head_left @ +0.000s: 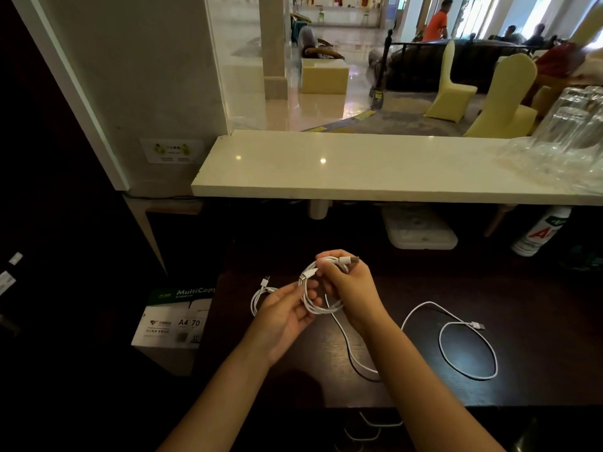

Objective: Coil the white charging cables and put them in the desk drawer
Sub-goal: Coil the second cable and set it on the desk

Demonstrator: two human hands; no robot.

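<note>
Above the dark desk [408, 288] both hands hold a partly coiled white cable [318, 306]. My right hand [350, 288] grips the top of its loops, with a USB plug sticking out past the fingers. My left hand [287, 309] cups the coil from below and pinches a strand near a second plug. Another small white coil [257, 296] lies on the desk just left of my left hand. A loose white cable [470, 350] trails across the desk on the right and ends in a plug. Drawer handles [368, 429] show at the desk's front edge.
A pale stone counter [359, 171] overhangs the back of the desk, with clear wrapped glasses [567, 132] at its right end. A box of A4 paper [173, 321] stands on the floor to the left. A white bottle [541, 230] and a white device [421, 231] sit under the counter.
</note>
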